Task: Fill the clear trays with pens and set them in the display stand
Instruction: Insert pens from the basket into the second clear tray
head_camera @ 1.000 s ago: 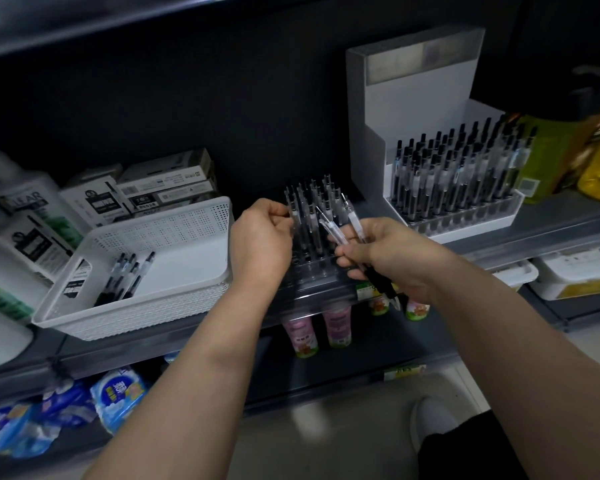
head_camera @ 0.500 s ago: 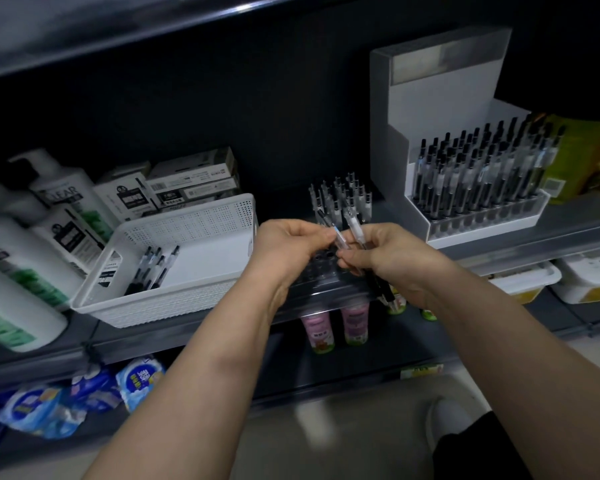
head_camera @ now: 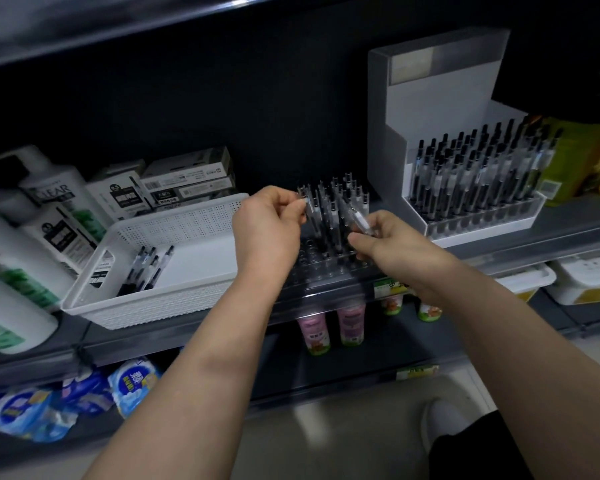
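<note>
White basket (head_camera: 174, 230), walls dotted all over with tiny holes. The loose pens (head_camera: 146, 268) inside: clear barrels, black ends. The tray (head_camera: 326, 271) is see-through, and its pens (head_camera: 333, 209) are clear and black too. Display stand (head_camera: 430, 98) white with a grey side. Shampoo bottles (head_camera: 11, 271) white with green print, boxes (head_camera: 187, 178) white with black labels. Below, pink bottles (head_camera: 350, 320) and blue-and-white packets (head_camera: 132, 382). Shelf (head_camera: 499, 251) dark grey.
</note>
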